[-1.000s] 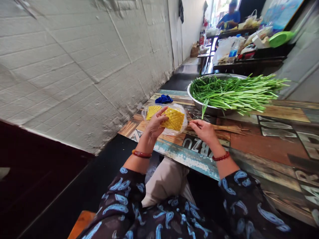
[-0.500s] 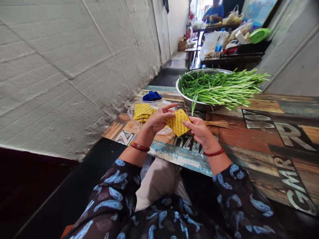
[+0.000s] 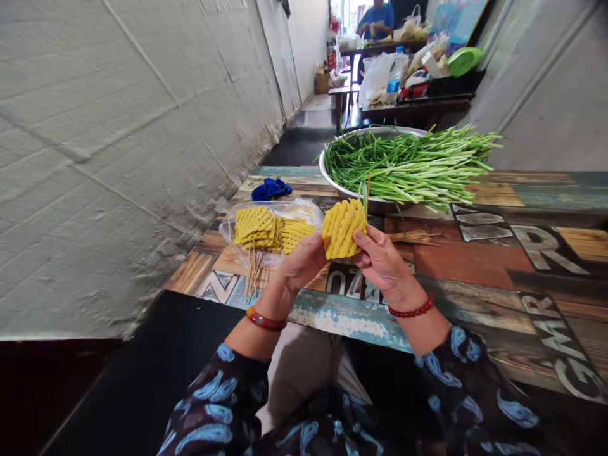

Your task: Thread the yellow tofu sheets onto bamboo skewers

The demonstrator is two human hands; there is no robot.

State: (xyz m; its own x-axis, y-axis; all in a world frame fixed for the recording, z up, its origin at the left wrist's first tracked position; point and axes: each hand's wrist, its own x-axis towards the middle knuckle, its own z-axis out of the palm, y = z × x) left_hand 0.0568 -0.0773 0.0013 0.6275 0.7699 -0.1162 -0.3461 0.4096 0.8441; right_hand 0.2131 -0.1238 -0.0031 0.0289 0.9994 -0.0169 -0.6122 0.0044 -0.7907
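Note:
Between my two hands a yellow, lattice-cut slab of food (image 3: pixel 346 231), perhaps scored tofu, is held upright above the table. My left hand (image 3: pixel 304 259) grips its lower left edge, fingers mostly hidden. My right hand (image 3: pixel 380 253) pinches the right edge, thumb on the front. A thin wooden skewer (image 3: pixel 368 190) rises by the slab's upper right corner; its lower end is hidden. Left of my hands, more yellow slabs (image 3: pixel 256 227) lie stacked on a clear plastic bag (image 3: pixel 299 209), with several loose skewers (image 3: pixel 254 272) in front.
A metal basin (image 3: pixel 327 174) heaped with long green garlic chives (image 3: pixel 418 164) stands behind my hands. A blue cloth (image 3: pixel 270 189) lies at the back left. More skewers (image 3: pixel 415 237) rest to the right. Beyond, a person (image 3: pixel 377 22) sits at a cluttered table. A wall (image 3: pixel 142 126) borders the left.
My view has shifted, so the scene sits further left. The slab is now raised and faces me more squarely. My left fingers, stretched out before, have moved down and closed at its edge.

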